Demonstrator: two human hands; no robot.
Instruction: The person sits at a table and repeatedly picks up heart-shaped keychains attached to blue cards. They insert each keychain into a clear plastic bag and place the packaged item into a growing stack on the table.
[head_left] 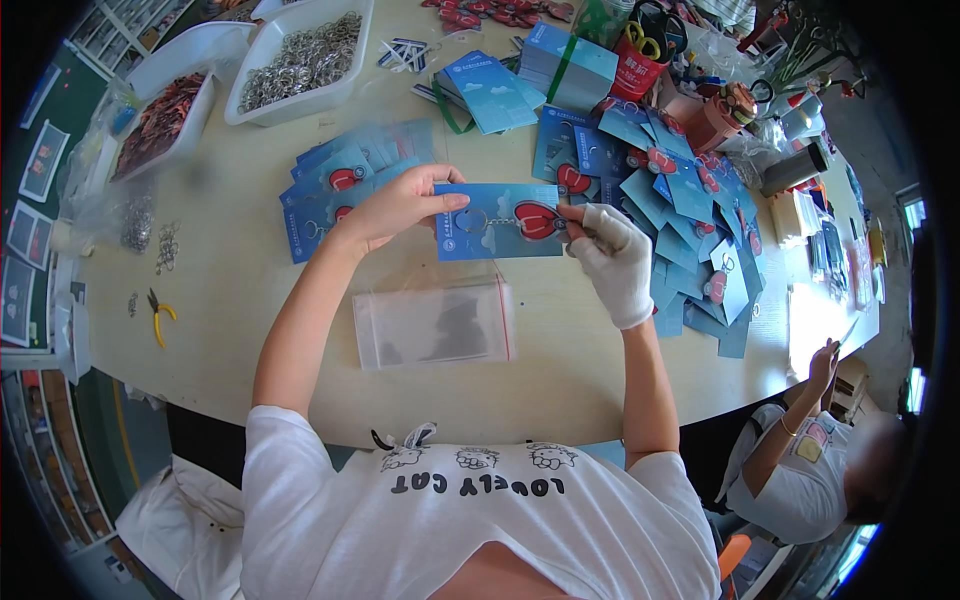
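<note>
here, one card [495, 243] between two hands [400, 205] [612, 260]

Bright daylight — glare whitens the table [570, 380] at right; straight edges bow toward black corners.

Both forearms [305, 330] reach forward to a blue card [495, 247]: the bare left hand [404, 205] pinches its left end; the white-gloved right hand [612, 260], fingers bent, pinches at its right end.
</note>
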